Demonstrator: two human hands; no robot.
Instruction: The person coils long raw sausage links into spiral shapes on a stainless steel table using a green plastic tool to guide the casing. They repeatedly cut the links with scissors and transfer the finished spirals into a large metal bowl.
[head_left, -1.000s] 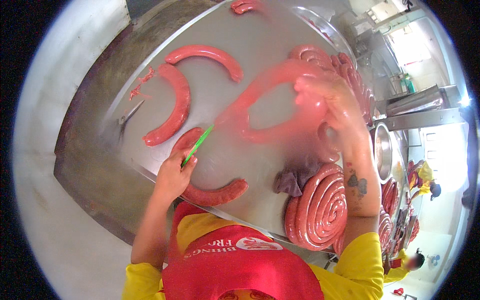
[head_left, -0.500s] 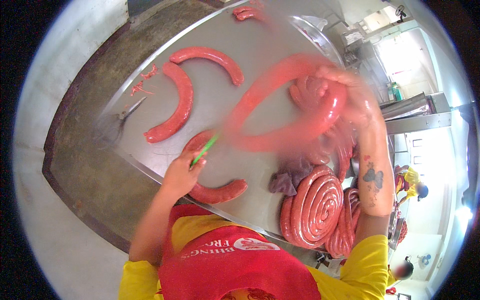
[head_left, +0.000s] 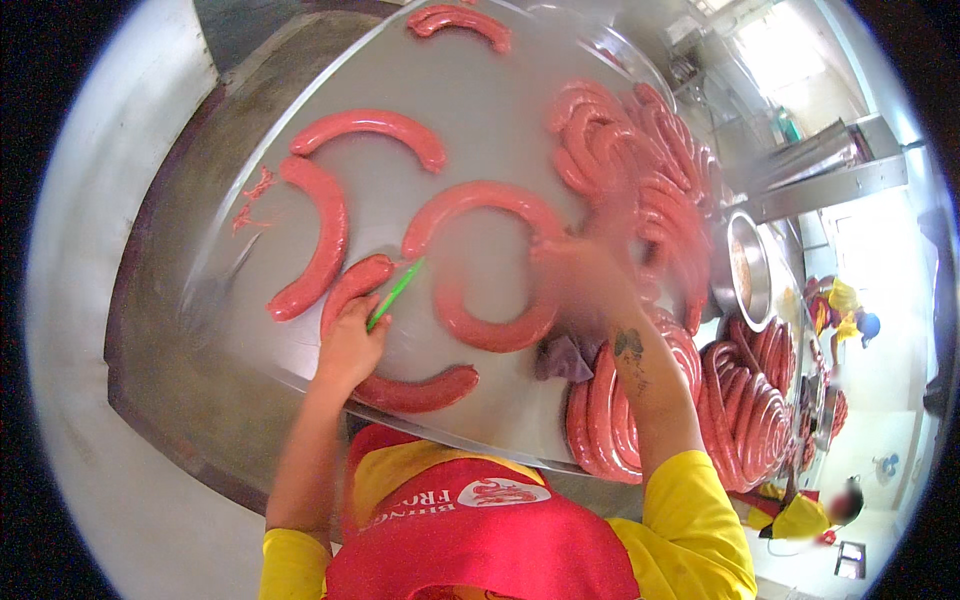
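Observation:
My left hand (head_left: 352, 345) is closed around a thin green tool (head_left: 396, 295), its tip slanting up beside one end of a long pink sausage. That sausage (head_left: 475, 195) curls in a nearly full ring on the metal table. My right hand (head_left: 580, 268), partly blurred, grips the ring's right side. Beneath and beside my left hand lie a curved sausage (head_left: 360, 280) and another curved sausage (head_left: 425, 390). Farther left, two more sausages (head_left: 325, 225) (head_left: 375, 125) rest end to end in an arc.
A big heap of sausage rope (head_left: 640, 150) covers the table's right side, with coils (head_left: 745, 425) nearer me. A dark cloth (head_left: 565, 360) sits by my right forearm. Small meat scraps (head_left: 255, 195) and short sausages (head_left: 460, 25) lie farther off. A metal bowl (head_left: 748, 270) and other people (head_left: 840, 310) are at the right.
My right hand has come left and down from over the heap, and the sausage loop it held up now lies as a ring on the table. My left hand keeps the green tool.

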